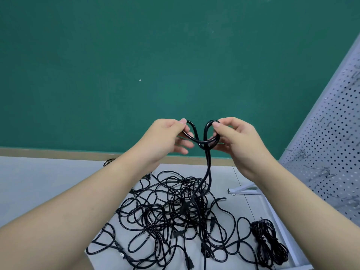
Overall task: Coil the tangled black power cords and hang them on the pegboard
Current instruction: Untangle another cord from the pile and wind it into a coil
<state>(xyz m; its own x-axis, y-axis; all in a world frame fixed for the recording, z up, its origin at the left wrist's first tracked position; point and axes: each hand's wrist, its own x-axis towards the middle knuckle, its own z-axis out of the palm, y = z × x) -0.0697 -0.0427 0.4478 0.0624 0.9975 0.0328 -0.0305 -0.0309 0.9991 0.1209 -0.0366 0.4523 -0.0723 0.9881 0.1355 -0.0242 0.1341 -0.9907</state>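
Black cord held up mid-air in two small loops, tails dropping into tangled cord pile on floor. L hand fingers pinch left loop, R hand fingers pinch right loop. Coiled bundle lies right of pile. Pegboard w/ hooks far right, green wall behind.

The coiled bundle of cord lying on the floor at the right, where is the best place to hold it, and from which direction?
Probably take the coiled bundle around its middle, coming from above. It lies flat on the floor as a long narrow hank, apart from the tangled pile, and its strands run close together there, so one hand could close round them all. Both the left hand and right hand now hold another cord.
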